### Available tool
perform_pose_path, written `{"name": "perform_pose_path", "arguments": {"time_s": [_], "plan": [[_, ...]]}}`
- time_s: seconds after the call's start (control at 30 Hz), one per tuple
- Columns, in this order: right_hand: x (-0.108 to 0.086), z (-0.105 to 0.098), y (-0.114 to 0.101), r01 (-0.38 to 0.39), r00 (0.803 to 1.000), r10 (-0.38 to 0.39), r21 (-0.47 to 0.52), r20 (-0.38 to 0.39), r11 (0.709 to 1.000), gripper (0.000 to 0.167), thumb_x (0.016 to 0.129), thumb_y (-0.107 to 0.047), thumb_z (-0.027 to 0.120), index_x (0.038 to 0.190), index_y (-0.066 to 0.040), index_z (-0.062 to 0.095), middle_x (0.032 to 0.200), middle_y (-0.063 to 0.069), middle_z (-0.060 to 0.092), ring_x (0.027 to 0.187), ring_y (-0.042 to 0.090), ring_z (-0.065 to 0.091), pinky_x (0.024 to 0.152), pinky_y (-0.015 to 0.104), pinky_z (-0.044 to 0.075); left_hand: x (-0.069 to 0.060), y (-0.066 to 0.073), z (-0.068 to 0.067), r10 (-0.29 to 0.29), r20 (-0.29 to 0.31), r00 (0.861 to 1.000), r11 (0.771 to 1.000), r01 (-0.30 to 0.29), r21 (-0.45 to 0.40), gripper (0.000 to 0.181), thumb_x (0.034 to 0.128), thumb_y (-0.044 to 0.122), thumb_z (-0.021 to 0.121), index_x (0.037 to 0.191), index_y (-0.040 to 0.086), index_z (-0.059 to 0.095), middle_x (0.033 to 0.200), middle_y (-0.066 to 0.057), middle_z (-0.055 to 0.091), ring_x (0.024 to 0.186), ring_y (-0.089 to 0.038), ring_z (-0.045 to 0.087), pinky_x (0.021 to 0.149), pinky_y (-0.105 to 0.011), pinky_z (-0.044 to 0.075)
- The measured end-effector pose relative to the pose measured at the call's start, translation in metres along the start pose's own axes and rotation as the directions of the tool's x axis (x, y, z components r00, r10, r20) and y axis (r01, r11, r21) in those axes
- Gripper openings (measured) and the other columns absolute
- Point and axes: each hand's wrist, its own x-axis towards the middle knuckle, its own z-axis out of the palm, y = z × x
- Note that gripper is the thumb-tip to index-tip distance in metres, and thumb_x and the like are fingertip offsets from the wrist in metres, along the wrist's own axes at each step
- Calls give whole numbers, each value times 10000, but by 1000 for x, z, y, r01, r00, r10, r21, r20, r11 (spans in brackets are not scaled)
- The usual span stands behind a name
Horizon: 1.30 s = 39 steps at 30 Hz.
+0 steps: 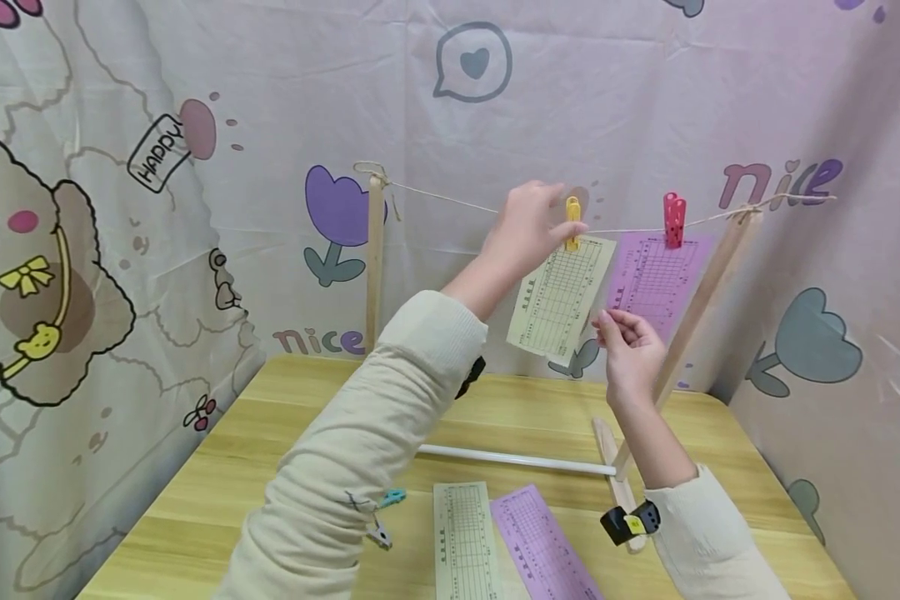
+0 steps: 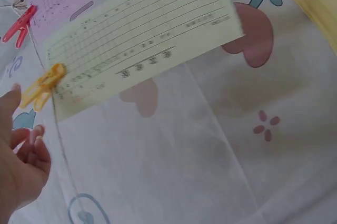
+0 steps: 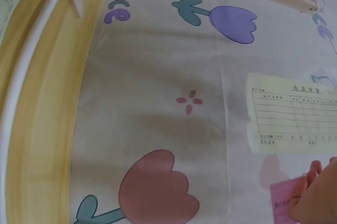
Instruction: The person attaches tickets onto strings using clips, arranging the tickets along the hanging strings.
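A yellow clothespin [image 1: 573, 225] clips a pale yellow slip of paper [image 1: 562, 300] to the string. My left hand [image 1: 527, 229] is right beside this clothespin. In the left wrist view its thumb lies close to the clothespin's handles, and the loosely bent fingers hold nothing. Low by the yellow slip's right edge is my right hand [image 1: 633, 358], fingers loosely curled, in front of a pink slip [image 1: 656, 283]. The right wrist view shows a small gap between that hand and the yellow slip [image 3: 292, 116]. A red clothespin [image 1: 674, 221] holds the pink slip.
The string [image 1: 442, 197] runs between two wooden posts [image 1: 375, 267], joined low down by a white rod [image 1: 517, 458]. On the table [image 1: 217, 467] lie another yellow slip [image 1: 465, 533], another pink slip [image 1: 540, 542] and clothespins [image 1: 378, 533]. A patterned cloth hangs behind.
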Motion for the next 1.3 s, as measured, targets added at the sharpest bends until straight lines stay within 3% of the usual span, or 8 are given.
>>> {"name": "perform_pose_path", "arguments": {"time_s": [0.13, 0.3, 0.47, 0.67, 0.83, 1.0, 1.23, 1.3], "plan": [[-6, -10, 3, 7, 1000, -7, -27, -9, 1000, 42, 839, -56, 664, 846, -20, 643, 638, -105, 656, 575, 20, 602, 582, 127, 507, -11, -15, 1, 60, -120, 991, 996, -66, -55, 505, 863, 307, 651, 1310, 110, 523, 1240, -50, 578, 1146, -158, 519, 963, -218, 438], [-13, -21, 8, -4, 999, 6, -64, 31, 998, 55, 838, -75, 672, 787, -77, 650, 624, -118, 660, 577, 9, 592, 573, 114, 490, -28, -41, 2, 137, -278, 951, 982, -168, -90, 380, 856, 237, 671, 1178, 41, 614, 1123, -90, 631, 980, -209, 573, 861, -235, 467], [-21, -31, 13, -35, 996, 47, -160, 75, 986, 147, 848, -79, 662, 733, -171, 651, 622, -151, 645, 581, 1, 548, 571, 99, 469, -46, -64, 1, 129, -356, 926, 970, -192, -149, 306, 839, 186, 690, 1076, -5, 653, 1074, -126, 654, 914, -240, 591, 834, -283, 497], [-32, -45, 24, -52, 989, 96, -335, 116, 941, 156, 855, -121, 662, 742, -226, 638, 629, -185, 593, 602, -4, 525, 583, 113, 464, -76, -93, 1, 82, -355, 931, 973, -151, -173, 281, 836, 181, 688, 1042, -7, 658, 1037, -143, 655, 883, -240, 577, 784, -334, 513], [-46, -53, 40, -66, 983, 127, -391, 133, 918, 20, 857, -102, 655, 851, -83, 659, 652, -187, 596, 620, -19, 529, 588, 108, 471, -105, -119, 8, 86, -377, 922, 974, -157, -162, 256, 806, 141, 709, 993, -29, 665, 968, -169, 662, 821, -256, 583, 735, -364, 529], [-57, -64, 55, -54, 974, 153, -481, 170, 875, 229, 858, -122, 656, 1000, 57, 646, 738, -196, 614, 671, -48, 529, 622, 101, 469, -133, -139, 20, 39, -338, 940, 973, -113, -201, 237, 806, 125, 708, 989, -19, 666, 933, -155, 655, 799, -230, 568, 721, -357, 526], [-74, -76, 76, -23, 951, 199, -588, 236, 808, 243, 853, -103, 655, 1038, 55, 646, 1000, 176, 674, 695, -85, 530, 638, 97, 476, -176, -168, 40, 9, -291, 957, 980, -66, -187, 230, 768, 101, 739, 960, -7, 675, 871, -115, 657, 782, -214, 567, 683, -259, 509], [-79, -80, 82, -15, 948, 202, -597, 248, 802, 246, 849, -96, 657, 1037, 62, 645, 997, 205, 663, 682, -79, 520, 615, 107, 472, -187, -175, 44, -7, -274, 962, 979, -49, -197, 228, 772, 101, 736, 964, -5, 674, 888, -109, 663, 786, -214, 571, 677, -258, 511]]}}
